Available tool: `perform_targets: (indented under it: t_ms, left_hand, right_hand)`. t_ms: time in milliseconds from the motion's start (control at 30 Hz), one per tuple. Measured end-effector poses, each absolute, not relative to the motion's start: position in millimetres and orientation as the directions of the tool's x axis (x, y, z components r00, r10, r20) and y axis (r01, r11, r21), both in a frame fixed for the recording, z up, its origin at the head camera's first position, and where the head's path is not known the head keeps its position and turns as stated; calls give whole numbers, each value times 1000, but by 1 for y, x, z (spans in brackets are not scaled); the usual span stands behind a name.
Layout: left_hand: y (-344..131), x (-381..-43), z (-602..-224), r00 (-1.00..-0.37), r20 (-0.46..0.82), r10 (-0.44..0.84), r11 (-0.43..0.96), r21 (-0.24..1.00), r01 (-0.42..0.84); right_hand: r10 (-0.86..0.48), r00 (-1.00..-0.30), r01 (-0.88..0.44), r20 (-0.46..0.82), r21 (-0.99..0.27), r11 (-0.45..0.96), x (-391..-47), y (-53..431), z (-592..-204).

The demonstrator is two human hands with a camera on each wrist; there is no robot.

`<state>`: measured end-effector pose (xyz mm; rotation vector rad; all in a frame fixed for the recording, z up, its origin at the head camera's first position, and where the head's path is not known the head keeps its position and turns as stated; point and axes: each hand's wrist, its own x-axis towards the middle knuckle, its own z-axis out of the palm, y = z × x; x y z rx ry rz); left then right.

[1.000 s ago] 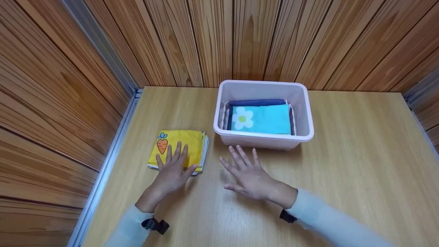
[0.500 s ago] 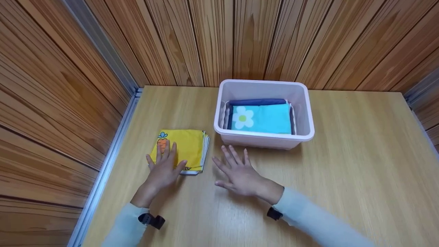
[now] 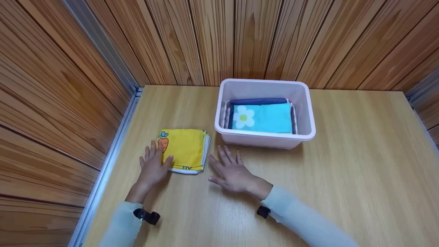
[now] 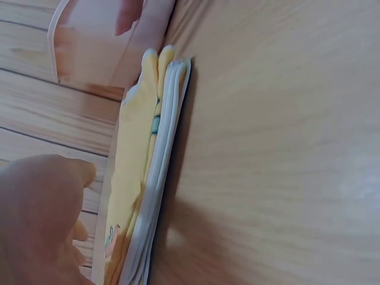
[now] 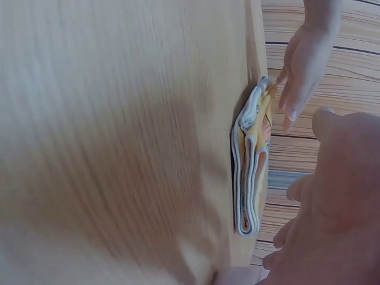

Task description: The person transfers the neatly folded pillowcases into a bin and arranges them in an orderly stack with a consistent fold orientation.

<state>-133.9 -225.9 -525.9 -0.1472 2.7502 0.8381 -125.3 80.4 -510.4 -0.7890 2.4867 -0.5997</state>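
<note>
A folded yellow cloth (image 3: 185, 147) with a carrot print and white edging lies flat on the left part of the table. In the left wrist view the stacked layers of this cloth (image 4: 157, 160) show from the side. My left hand (image 3: 152, 168) is at its left edge, fingers extended, overlapping the carrot in the head view. My right hand (image 3: 235, 173) hovers to the right of the cloth with its fingers spread, holding nothing. From the right wrist view, the cloth (image 5: 252, 160) appears between both hands.
Behind my right hand stands a pale pink plastic bin (image 3: 264, 137) near the back wall. Inside it lie a folded turquoise cloth (image 3: 271, 118) with a white flower and a dark blue one (image 3: 257, 101). Wooden panels (image 3: 250, 41) enclose the table's back and sides.
My left hand has moved left from over the yellow cloth to its left edge. My right hand has shifted left, closer to the cloth's right side. The cloth has stayed in place.
</note>
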Motion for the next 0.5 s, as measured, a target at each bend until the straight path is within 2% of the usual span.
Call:
perform_targets:
  t_ms: [267,500]
  left_hand:
    - [-234,-142,-531,-958,-280,-62,793,569,-218]
    - [-238,-147,-532,-937,-324,-131,720,618,-315]
  right_hand:
    - [-591,-743,-369,-314,-544,754,-129,68,-513]
    - [-527,-802,-238,-281,-659,714,-135,56,-517]
